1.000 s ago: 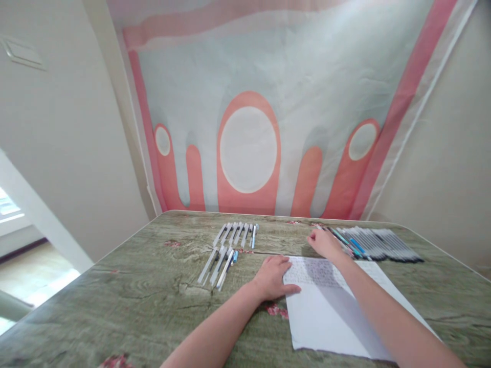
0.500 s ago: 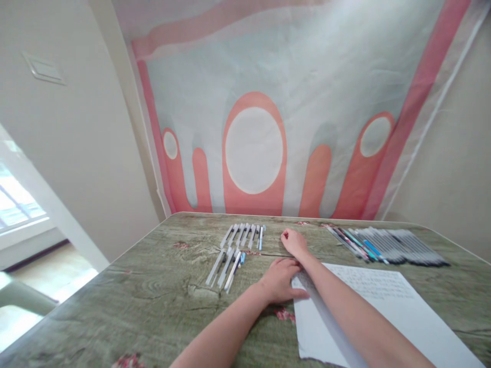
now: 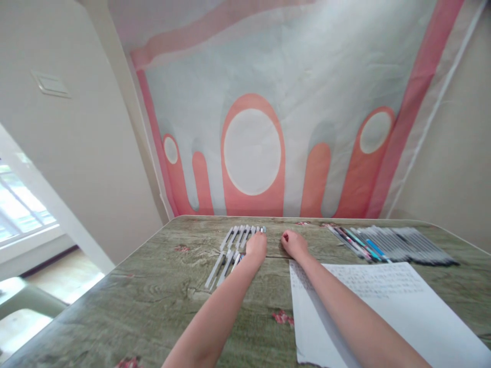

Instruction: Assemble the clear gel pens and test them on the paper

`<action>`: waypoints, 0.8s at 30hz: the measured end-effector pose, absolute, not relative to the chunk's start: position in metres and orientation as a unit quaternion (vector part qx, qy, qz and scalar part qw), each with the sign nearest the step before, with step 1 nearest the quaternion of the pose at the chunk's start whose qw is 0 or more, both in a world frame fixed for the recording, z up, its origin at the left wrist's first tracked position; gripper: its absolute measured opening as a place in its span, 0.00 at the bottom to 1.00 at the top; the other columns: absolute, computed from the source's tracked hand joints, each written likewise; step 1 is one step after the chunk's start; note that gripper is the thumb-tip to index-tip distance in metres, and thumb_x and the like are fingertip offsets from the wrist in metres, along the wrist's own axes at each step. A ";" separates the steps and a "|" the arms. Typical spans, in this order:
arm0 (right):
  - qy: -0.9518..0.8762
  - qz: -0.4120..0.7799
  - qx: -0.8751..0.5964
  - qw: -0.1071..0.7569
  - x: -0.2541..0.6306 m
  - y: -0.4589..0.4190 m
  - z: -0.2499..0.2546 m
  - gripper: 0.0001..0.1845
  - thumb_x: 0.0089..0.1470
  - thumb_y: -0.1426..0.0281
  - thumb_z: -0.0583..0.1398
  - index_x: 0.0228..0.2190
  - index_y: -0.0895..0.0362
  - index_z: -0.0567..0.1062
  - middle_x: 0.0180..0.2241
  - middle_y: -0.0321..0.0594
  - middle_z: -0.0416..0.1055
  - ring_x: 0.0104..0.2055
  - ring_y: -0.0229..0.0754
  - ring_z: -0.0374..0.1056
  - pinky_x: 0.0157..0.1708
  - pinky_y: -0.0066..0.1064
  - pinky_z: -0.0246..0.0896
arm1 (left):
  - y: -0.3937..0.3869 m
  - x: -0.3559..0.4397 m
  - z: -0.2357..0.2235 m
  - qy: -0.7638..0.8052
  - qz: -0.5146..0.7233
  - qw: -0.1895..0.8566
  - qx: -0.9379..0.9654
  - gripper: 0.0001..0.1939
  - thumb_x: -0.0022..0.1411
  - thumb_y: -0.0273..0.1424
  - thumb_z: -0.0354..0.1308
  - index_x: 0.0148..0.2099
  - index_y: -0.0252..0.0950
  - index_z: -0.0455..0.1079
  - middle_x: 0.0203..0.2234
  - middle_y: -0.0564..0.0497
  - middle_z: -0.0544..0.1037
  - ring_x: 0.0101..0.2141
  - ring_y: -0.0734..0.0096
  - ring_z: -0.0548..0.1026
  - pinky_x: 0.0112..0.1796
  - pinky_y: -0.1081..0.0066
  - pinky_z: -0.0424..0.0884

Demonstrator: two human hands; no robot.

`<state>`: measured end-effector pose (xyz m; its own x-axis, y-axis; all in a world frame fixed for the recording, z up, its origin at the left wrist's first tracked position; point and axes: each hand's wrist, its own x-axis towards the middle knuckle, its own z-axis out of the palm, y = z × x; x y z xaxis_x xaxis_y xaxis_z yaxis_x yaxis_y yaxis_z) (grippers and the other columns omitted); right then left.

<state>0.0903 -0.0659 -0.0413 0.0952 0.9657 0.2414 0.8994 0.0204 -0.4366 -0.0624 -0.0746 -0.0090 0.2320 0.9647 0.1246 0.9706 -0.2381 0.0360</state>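
Observation:
My left hand point(image 3: 256, 246) reaches over the right end of the back row of pens point(image 3: 240, 236), its fingers curled together. A light blue pen end point(image 3: 263, 229) shows just past the fingertips. The hand covers the rest there, so I cannot make out what the fingers grip. Under my left wrist, the front row of pens point(image 3: 221, 268) is partly hidden. My right hand point(image 3: 294, 244) rests on the table as a loose fist, with nothing visible in it. Its forearm crosses a white sheet of paper point(image 3: 399, 317) bearing lines of handwriting.
On the right of the wood-patterned table point(image 3: 153, 291) lies a long row of grey pens point(image 3: 414, 246). Several coloured pens point(image 3: 358, 244) lie at its left end. A hanging with red and white shapes point(image 3: 253, 153) stands behind the table. At the lower left is a pale chair point(image 3: 26, 312).
My left hand has left the paper's upper left corner and moved forward and left to the back row of pens, its fingers now curled. My right hand has stayed in place.

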 end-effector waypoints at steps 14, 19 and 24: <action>-0.674 0.075 -0.691 0.249 0.091 -0.068 -0.038 0.11 0.51 0.65 0.51 0.30 0.53 0.72 0.32 0.38 0.72 0.34 0.38 0.66 0.27 0.25 0.49 | -0.082 -0.064 -0.015 -0.600 -0.052 0.036 -0.798 0.14 0.59 0.22 0.41 0.42 0.32 0.66 0.40 0.41 0.70 0.41 0.69 0.69 0.41 0.71 0.65; -0.673 0.075 -0.692 0.250 0.091 -0.067 -0.040 0.12 0.51 0.65 0.51 0.30 0.53 0.72 0.33 0.38 0.72 0.34 0.38 0.66 0.27 0.25 0.49 | -0.094 -0.063 -0.015 -0.592 -0.056 0.037 -0.803 0.15 0.59 0.20 0.41 0.42 0.31 0.66 0.40 0.40 0.70 0.41 0.68 0.70 0.41 0.72 0.65; -0.674 0.079 -0.691 0.249 0.091 -0.066 -0.041 0.12 0.51 0.65 0.51 0.30 0.54 0.72 0.33 0.38 0.73 0.34 0.38 0.66 0.27 0.25 0.49 | -0.109 -0.063 -0.021 -0.580 -0.069 0.042 -0.811 0.14 0.58 0.19 0.41 0.42 0.32 0.66 0.39 0.42 0.70 0.41 0.68 0.69 0.42 0.70 0.65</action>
